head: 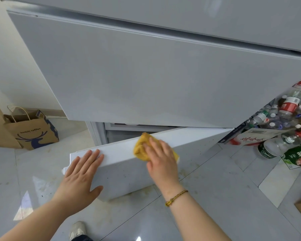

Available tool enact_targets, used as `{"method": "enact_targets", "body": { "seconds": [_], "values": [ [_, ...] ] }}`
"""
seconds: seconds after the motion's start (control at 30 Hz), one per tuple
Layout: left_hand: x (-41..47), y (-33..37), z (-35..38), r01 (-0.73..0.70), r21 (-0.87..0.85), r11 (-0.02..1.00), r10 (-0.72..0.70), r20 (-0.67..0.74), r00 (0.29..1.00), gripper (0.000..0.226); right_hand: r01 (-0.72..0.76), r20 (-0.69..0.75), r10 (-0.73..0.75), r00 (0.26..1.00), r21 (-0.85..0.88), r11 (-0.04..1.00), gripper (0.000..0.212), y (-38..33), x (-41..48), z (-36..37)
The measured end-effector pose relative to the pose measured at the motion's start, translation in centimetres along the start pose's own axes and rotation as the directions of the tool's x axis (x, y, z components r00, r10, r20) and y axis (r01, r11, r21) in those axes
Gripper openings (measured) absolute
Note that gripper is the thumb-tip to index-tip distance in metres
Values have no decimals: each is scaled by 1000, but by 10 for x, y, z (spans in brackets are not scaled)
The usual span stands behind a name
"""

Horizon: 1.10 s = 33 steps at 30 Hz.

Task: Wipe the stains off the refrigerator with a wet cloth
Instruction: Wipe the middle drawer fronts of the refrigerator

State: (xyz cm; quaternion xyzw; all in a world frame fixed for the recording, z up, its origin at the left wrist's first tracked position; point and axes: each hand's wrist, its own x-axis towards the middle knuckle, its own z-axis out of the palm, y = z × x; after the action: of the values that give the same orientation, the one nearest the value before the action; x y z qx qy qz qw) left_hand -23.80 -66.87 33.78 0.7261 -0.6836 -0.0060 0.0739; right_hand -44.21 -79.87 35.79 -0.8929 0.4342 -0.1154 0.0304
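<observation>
Shoe (77,229) at bottom edge on the glossy grey tile floor (215,197), which showed yellowish specks and smears near the fridge base.

Left hand (80,173) lay flat, fingers spread and extended, palm pressed on the top edge of the bottom door (122,153) near its left corner; thumb hung down over the door's front face. Gripping nothing.

Right hand (161,159), beaded bracelet (175,198) on the wrist, was palm-down on the yellow cloth (141,146), fingers extended over it, pressing it against the white top edge of that same door. Cloth sat under and just ahead of the fingers, bunched, sticking out left of the fingertips and a little past the hand's right side. It wasn't a closed grip, more a flat press. Hands were apart, left one toward the door's free corner, right one about mid-span.

Bottom door stood ajar, swung out toward the camera at its left end; dark gap behind it showed part of the interior compartment.

Above it, the middle door (146,75) of the white refrigerator was closed, with another panel above that.

Left, by the wall: brown paper bag (31,129) with a blue deer print, standing on the floor, a second plain brown bag touching its left side.

Right: heap of empty plastic bottles (281,115), a white-and-red carton (254,138), and a green carton (299,157).
</observation>
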Motion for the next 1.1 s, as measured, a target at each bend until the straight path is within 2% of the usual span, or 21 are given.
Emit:
{"method": "enact_targets", "body": {
  "seconds": [0.1,0.17,0.23,0.27,0.3,0.37,0.43,0.5,0.6,0.77,0.93,1.1],
  "values": [
    [2,-5,1,9,-35,999,-10,-3,1000,63,-213,-16,214,977,30,977,45,54,-2,-7],
    [5,-9,5,0,-36,999,-2,-36,999,59,-351,-23,354,935,85,933,48,77,-3,-15],
    [7,-11,3,-9,-95,995,-2,-113,994,51,-386,-20,390,921,101,917,48,80,1,-22],
    [8,-11,0,37,-157,987,-65,-174,983,42,-409,-7,411,911,103,907,48,77,2,-24],
    [8,-12,-3,145,-244,959,-198,-210,957,41,-435,1,438,899,108,894,49,74,3,-23],
    [5,-12,-17,427,-403,810,-505,-109,856,61,-492,13,494,870,111,863,50,68,5,-21],
    [2,-13,-30,622,-457,636,-673,67,737,73,-535,11,537,843,116,837,50,62,6,-21],
    [4,-17,-34,714,-477,513,-717,218,662,69,-564,1,568,823,120,817,49,55,9,-20],
    [12,-25,-34,744,-524,414,-729,298,616,56,-565,-19,571,821,119,816,48,37,15,-15],
    [30,-39,-37,720,-552,420,-696,313,646,53,-576,-51,583,811,100,811,48,-1,29,1],
    [47,-56,-33,675,-615,407,-666,305,680,49,-496,-142,495,857,30,868,52,-46,46,19],
    [57,-76,-29,634,-655,412,-596,332,731,47,-535,-171,530,831,17,845,57,-73,55,24]
  ]
}}
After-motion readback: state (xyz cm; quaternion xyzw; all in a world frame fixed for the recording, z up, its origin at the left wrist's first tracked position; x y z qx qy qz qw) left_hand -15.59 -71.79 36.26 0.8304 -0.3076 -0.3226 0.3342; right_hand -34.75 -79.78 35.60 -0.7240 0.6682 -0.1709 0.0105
